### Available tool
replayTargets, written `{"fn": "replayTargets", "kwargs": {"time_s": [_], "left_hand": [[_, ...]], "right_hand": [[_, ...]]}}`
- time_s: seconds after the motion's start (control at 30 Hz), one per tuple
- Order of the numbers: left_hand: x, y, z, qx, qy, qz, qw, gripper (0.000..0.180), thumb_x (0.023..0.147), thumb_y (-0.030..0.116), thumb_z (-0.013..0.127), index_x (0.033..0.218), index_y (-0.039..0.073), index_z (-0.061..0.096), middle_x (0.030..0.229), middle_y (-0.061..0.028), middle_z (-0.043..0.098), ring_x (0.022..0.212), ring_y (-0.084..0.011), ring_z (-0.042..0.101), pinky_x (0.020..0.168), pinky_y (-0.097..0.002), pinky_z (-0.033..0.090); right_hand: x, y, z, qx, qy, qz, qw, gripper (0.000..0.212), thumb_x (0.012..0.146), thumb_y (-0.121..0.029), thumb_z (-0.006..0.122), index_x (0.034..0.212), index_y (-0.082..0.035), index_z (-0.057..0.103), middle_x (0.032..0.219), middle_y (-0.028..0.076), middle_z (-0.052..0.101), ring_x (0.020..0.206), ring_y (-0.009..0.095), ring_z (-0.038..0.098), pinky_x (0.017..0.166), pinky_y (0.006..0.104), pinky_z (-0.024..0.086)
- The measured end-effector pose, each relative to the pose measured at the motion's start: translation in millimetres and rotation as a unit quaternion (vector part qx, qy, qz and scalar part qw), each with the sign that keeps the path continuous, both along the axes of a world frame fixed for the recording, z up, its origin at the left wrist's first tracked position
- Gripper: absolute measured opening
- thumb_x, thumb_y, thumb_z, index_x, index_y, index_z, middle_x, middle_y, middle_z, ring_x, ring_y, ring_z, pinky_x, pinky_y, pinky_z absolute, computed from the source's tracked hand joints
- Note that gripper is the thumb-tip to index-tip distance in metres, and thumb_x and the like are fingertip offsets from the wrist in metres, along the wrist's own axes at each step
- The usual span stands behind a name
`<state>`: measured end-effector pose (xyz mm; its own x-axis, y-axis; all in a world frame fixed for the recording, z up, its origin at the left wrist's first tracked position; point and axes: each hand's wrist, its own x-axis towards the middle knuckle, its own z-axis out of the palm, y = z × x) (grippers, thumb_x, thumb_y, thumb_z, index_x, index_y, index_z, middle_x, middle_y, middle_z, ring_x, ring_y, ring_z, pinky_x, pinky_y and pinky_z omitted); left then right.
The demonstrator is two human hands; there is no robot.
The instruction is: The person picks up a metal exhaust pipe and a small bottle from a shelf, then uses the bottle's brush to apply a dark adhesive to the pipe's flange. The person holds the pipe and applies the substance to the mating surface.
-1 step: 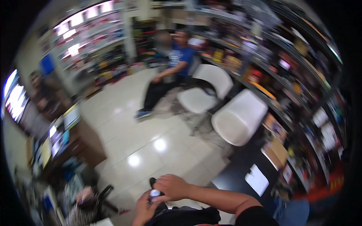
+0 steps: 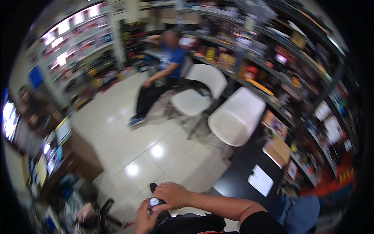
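Low in the picture, both my hands are close together in front of my body. Between them is a small dark object with a round white top (image 2: 154, 201), perhaps a capped bottle; its exact kind is too small to make out. My left hand (image 2: 144, 217) is closed around it from the left and below. From the right, my right hand (image 2: 174, 195) reaches across with bent fingers, its thumb against the object beside the white top. My fingers hide most of its body.
To the right stands a black table (image 2: 233, 181) with a white sheet (image 2: 260, 180) and a cardboard piece (image 2: 279, 149). Beyond are white chairs (image 2: 229, 126) and a seated person in a blue shirt (image 2: 173, 62). A brown desk (image 2: 83, 150) is at left; packed shelves line the walls.
The room has shifted left in the picture as the view turned, and it is less smeared. My hands stay together on the small white-topped object.
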<state>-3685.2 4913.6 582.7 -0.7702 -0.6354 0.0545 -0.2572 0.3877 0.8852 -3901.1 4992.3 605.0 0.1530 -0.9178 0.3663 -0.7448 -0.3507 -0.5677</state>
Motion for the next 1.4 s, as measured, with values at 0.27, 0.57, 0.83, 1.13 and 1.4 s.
{"fn": "replayTargets", "kwargs": {"time_s": [0.27, 0.57, 0.83, 1.13, 1.4], "left_hand": [[-151, -120, -30, -0.026, 0.062, -0.094, 0.993, 0.037, 0.078, 0.006, 0.086, 0.108, -0.001, 0.068, 0.096, -0.0125, 0.068, 0.084, -0.0231, 0.069, 0.072, -0.0346, 0.056], [-395, -224, 18, -0.062, 0.06, -0.401, 0.912, 0.048, 0.078, 0.017, 0.09, 0.117, 0.001, 0.067, 0.103, -0.0161, 0.071, 0.085, -0.0316, 0.073, 0.074, -0.039, 0.059], [-548, -188, 36, -0.143, 0.113, -0.518, 0.836, 0.049, 0.08, 0.022, 0.088, 0.122, 0.005, 0.069, 0.116, -0.0137, 0.069, 0.101, -0.0327, 0.073, 0.085, -0.0389, 0.061], [-764, -100, 33, -0.042, 0.045, -0.434, 0.899, 0.065, 0.073, 0.015, 0.092, 0.129, -0.001, 0.062, 0.115, -0.0174, 0.067, 0.1, -0.0331, 0.071, 0.085, -0.0403, 0.058], [-921, -131, 1, -0.062, -0.025, -0.387, 0.92, 0.091, 0.077, 0.015, 0.092, 0.152, 0.001, 0.042, 0.142, -0.0183, 0.055, 0.123, -0.0301, 0.061, 0.097, -0.042, 0.054]], "right_hand": [[-61, -62, -56, 0.135, -0.433, -0.229, 0.862, 0.068, 0.086, -0.044, 0.087, 0.127, 0.001, 0.056, 0.117, 0.015, 0.065, 0.109, 0.025, 0.065, 0.094, 0.0383, 0.052], [-208, -101, -13, -0.099, -0.316, -0.505, 0.797, 0.07, 0.086, -0.034, 0.089, 0.139, -0.003, 0.055, 0.128, 0.01, 0.063, 0.114, 0.02, 0.062, 0.092, 0.0344, 0.05], [-311, -49, 47, -0.072, -0.126, -0.626, 0.766, 0.064, 0.088, -0.033, 0.086, 0.136, -0.001, 0.058, 0.12, 0.017, 0.069, 0.106, 0.029, 0.069, 0.09, 0.0412, 0.055], [-539, -9, 18, -0.171, -0.427, -0.569, 0.682, 0.051, 0.085, -0.024, 0.089, 0.125, -0.003, 0.065, 0.111, 0.009, 0.071, 0.099, 0.018, 0.068, 0.085, 0.0335, 0.055], [-820, 241, 107, -0.193, -0.067, -0.822, 0.531, 0.032, 0.085, -0.006, 0.08, 0.114, -0.004, 0.068, 0.099, 0.014, 0.074, 0.098, 0.028, 0.072, 0.087, 0.0394, 0.055]]}}
